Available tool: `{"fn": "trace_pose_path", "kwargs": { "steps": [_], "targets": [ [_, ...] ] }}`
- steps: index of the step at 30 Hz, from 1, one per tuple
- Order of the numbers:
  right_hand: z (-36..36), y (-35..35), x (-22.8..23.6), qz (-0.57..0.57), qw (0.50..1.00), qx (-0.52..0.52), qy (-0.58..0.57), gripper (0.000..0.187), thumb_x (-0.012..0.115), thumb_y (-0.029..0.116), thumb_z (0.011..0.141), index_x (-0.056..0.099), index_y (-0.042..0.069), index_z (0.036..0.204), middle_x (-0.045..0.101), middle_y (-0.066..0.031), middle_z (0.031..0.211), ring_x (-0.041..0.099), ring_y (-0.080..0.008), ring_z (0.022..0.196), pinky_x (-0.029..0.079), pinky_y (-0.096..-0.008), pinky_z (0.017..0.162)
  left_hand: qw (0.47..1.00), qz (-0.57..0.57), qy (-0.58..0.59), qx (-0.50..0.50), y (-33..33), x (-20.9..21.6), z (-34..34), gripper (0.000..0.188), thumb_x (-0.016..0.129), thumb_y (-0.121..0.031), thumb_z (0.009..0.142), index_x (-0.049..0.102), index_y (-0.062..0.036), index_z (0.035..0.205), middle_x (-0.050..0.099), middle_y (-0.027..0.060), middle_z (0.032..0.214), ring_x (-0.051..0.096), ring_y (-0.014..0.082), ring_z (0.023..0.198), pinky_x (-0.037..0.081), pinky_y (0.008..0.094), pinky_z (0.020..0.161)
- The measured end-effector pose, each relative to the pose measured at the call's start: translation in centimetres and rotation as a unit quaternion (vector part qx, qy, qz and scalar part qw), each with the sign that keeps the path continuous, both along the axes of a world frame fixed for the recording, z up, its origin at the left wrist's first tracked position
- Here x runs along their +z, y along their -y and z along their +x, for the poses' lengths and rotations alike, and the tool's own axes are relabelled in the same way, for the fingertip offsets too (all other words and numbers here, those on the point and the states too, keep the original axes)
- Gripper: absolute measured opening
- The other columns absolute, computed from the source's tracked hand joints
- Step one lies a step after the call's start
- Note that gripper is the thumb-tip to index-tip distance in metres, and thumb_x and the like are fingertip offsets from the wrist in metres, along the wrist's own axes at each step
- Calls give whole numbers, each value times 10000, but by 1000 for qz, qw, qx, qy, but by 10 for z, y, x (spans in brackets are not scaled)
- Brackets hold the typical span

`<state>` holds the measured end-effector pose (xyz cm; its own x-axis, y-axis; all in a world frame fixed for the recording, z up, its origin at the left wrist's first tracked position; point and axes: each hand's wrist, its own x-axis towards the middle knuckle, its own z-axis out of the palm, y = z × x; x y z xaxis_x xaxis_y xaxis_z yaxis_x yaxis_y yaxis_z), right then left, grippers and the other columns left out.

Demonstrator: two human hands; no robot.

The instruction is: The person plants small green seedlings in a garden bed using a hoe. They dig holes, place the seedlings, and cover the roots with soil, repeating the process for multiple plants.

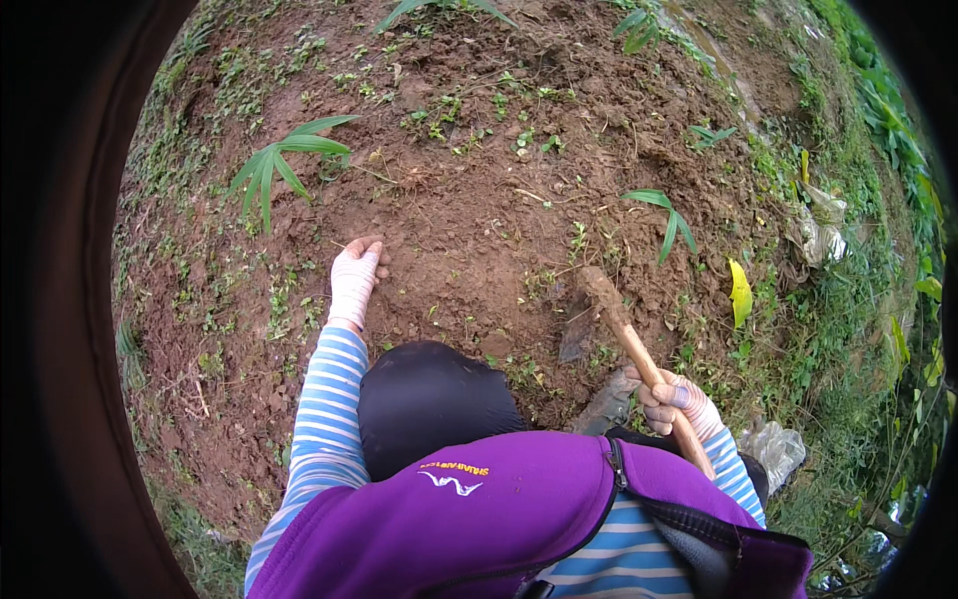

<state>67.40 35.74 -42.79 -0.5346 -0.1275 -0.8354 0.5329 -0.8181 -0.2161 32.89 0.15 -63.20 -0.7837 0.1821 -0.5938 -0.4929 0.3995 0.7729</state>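
My right hand [679, 402] is wrapped round the wooden handle of a hoe [639, 344]. Its dark, muddy blade [576, 334] points down at the soil beside a muddy boot [607, 401]. Over to the left, my left hand [359, 272] is low over the reddish-brown soil [459, 280], its fingers pinched together. A thin straw-like bit shows by the fingertips, but what they hold is too small to make out. Both hands wear pale, striped fingerless coverings. Small green weeds [279, 299] grow left of my left hand.
Young palm-like seedlings stand ahead: one at the left [289, 160], another at the right [667, 218]. A yellow leaf [739, 295] and crumpled plastic [823, 228] lie on the right, with a clear plastic bag [773, 451] nearer me. Dense grass [848, 349] borders the right side.
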Motion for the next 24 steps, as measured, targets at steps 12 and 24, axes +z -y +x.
{"fn": "trace_pose_path", "kwargs": {
  "steps": [12, 24],
  "targets": [
    [26, 12, 2, 347, 857, 360, 128, 330, 607, 100, 947, 460, 11, 1229, 528, -8, 684, 497, -101, 445, 445, -262, 403, 980, -13, -119, 157, -85, -62, -81, 430, 739, -264, 890, 623, 28, 1183, 666, 97, 926, 566, 154, 703, 475, 303, 682],
    [-37, 16, 83, 316, 938, 140, -21, 286, 595, 233, 979, 520, 22, 1157, 492, 15, 660, 435, -56, 463, 386, -225, 411, 985, 138, -106, 12, -64, -5, -32, 150, 557, -179, 1017, 574, -83, 1131, 635, 22, 953, 686, 119, 773, 523, 216, 618]
  ]
}}
